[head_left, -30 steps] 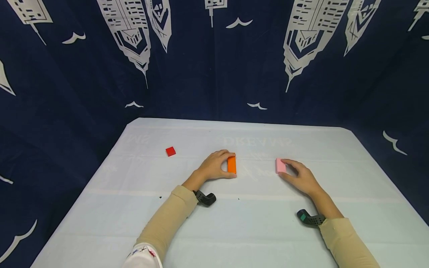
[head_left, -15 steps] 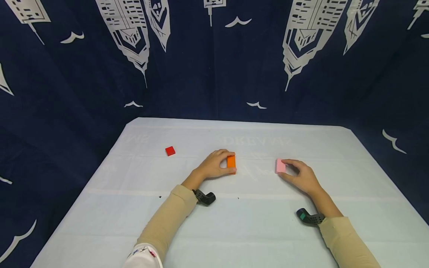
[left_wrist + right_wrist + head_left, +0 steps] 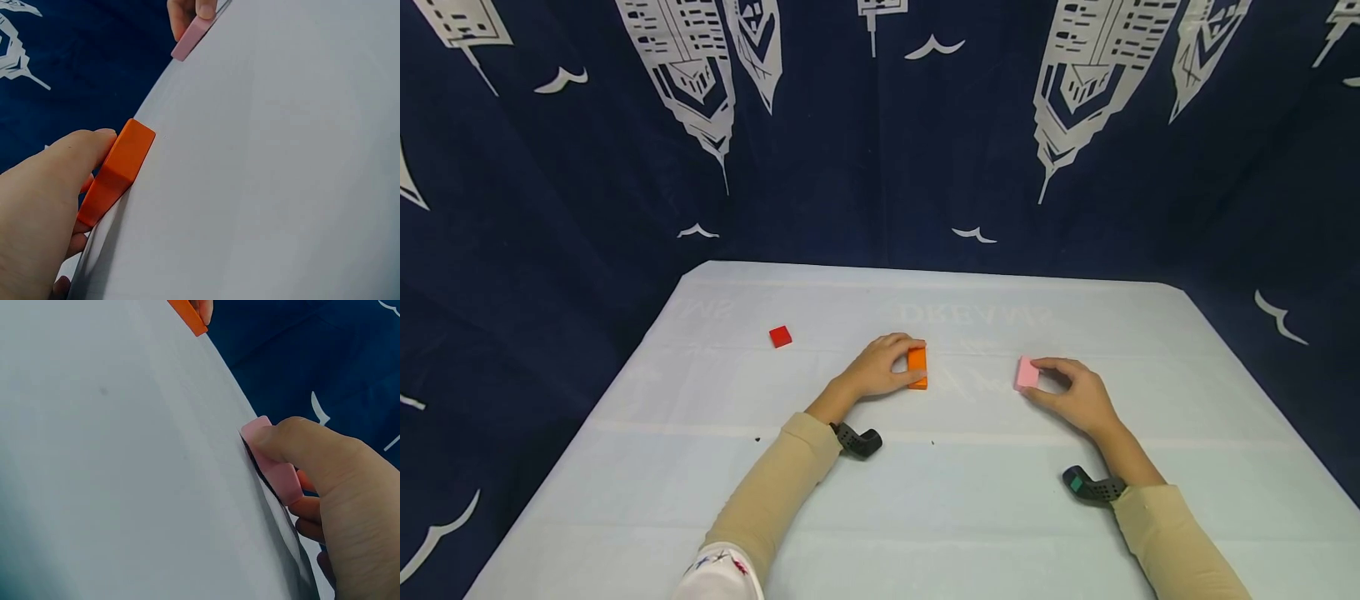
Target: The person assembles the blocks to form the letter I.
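Note:
An orange rectangular block (image 3: 917, 360) is between the thumb and fingers of my left hand (image 3: 880, 367), near the middle of the white table. In the left wrist view the orange block (image 3: 119, 170) stands tilted, thumb along one side and fingertips partly hidden behind it. To the right, my right hand (image 3: 1075, 400) pinches a smaller pink block (image 3: 1027, 373) between thumb and fingers. The right wrist view shows the thumb lying across the pink block (image 3: 278, 472), with a dark shadow line along its lower edge. A gap of bare cloth separates the two blocks.
A red block (image 3: 780, 337) lies on the white-covered table (image 3: 880, 517), behind and left of the left hand. A dark blue curtain (image 3: 880, 150) with white building prints hangs behind the table. Each wrist wears a black camera mount (image 3: 859, 442).
The left thumb has slid up from the orange block's near end, and the block has turned slightly in the hand. The pink block has tilted a little in the right hand.

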A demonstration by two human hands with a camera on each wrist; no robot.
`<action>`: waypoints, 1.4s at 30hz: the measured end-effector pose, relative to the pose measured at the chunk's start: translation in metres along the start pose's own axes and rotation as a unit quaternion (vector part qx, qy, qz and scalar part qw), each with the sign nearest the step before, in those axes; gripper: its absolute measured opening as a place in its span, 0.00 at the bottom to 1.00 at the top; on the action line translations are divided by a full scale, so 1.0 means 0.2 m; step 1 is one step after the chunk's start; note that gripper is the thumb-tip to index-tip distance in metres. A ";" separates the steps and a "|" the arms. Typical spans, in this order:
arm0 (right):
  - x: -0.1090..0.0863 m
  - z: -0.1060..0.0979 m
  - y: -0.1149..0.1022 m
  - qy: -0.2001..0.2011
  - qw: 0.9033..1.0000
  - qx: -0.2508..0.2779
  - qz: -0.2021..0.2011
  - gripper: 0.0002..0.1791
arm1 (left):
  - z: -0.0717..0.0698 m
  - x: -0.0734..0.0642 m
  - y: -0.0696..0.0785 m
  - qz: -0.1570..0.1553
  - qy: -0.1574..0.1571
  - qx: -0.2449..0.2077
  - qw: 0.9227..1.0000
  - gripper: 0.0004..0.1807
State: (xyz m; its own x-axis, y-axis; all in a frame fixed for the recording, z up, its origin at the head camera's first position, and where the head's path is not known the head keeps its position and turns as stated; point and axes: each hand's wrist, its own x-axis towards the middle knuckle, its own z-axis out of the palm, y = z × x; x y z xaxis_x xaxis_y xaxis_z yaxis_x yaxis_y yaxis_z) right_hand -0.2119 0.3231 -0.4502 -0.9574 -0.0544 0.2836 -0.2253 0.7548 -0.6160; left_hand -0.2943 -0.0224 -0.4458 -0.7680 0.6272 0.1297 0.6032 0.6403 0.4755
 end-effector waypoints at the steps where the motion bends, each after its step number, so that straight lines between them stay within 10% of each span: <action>1: 0.00 0.00 0.00 0.001 1.000 0.001 0.002 0.28 | 0.00 0.00 0.00 0.001 0.000 -0.001 1.000 0.32; 42: 0.03 0.02 -0.16 -0.001 0.998 0.051 -0.022 0.27 | 0.00 -0.01 -0.01 0.005 0.003 -0.005 1.000 0.33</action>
State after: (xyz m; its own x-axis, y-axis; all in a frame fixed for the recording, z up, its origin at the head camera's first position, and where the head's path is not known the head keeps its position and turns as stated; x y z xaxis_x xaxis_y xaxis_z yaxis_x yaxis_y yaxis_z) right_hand -0.2108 0.2956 -0.4312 -0.9465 -0.0886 0.3103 -0.2849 0.6808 -0.6747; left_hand -0.2950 -0.0249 -0.4475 -0.7626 0.6314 0.1402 0.6095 0.6290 0.4826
